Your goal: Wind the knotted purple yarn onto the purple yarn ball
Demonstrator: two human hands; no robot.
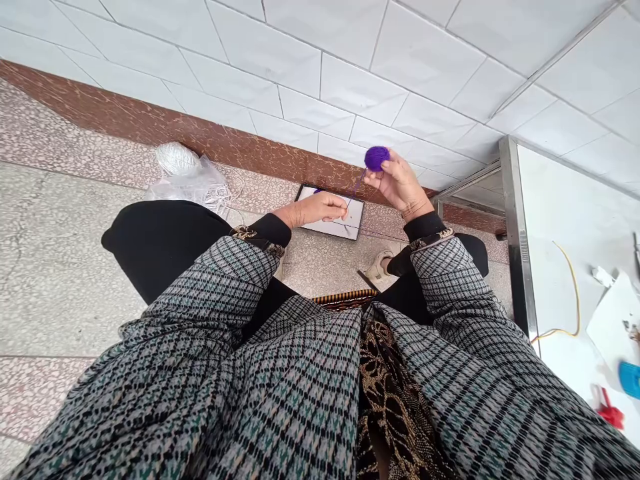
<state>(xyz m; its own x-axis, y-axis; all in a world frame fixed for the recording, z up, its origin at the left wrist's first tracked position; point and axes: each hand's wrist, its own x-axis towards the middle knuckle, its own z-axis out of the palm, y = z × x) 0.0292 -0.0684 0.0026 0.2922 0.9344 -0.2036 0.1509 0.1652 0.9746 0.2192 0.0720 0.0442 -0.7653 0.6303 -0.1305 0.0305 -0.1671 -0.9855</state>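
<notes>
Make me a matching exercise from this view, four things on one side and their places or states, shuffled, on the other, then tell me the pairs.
Things:
1. Small round purple yarn ball
2. Larger white yarn ball
3. Thin yellow cord
4. Person's bare left hand

Places or states:
A. Lying on the white tabletop
B. Pinching a thin purple strand
C. Held up in the bare right hand
D. Beside a clear plastic bag, near the wall

Pairs: 1-C, 2-D, 3-A, 4-B.
</notes>
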